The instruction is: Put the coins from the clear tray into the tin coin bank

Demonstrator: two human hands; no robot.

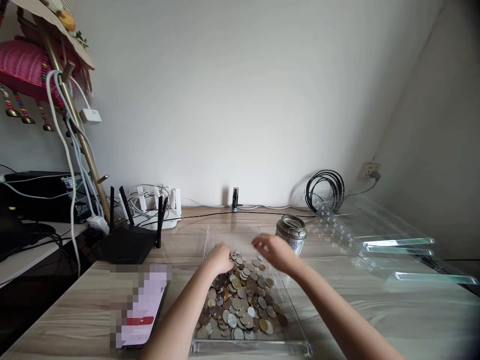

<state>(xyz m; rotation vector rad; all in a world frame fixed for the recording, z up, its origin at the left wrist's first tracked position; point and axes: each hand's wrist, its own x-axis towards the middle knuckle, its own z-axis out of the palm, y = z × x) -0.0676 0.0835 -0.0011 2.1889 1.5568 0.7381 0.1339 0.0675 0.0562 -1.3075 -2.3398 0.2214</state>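
Left hand (222, 256): fingers curled narrow at coins' (243, 304) far-left edge; can't tell if gripping. Right hand (276, 250): fingers loosely bent over tray's (251, 347) far right; grip unclear. Coins mostly flat in tray, pile's long axis front-to-back. Right hand partly blocks tin (291, 226); phone (148, 305) left.

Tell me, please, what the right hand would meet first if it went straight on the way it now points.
The right hand would probably meet the left hand, across the clear tray; depth is unclear, so it might brush the coins first.
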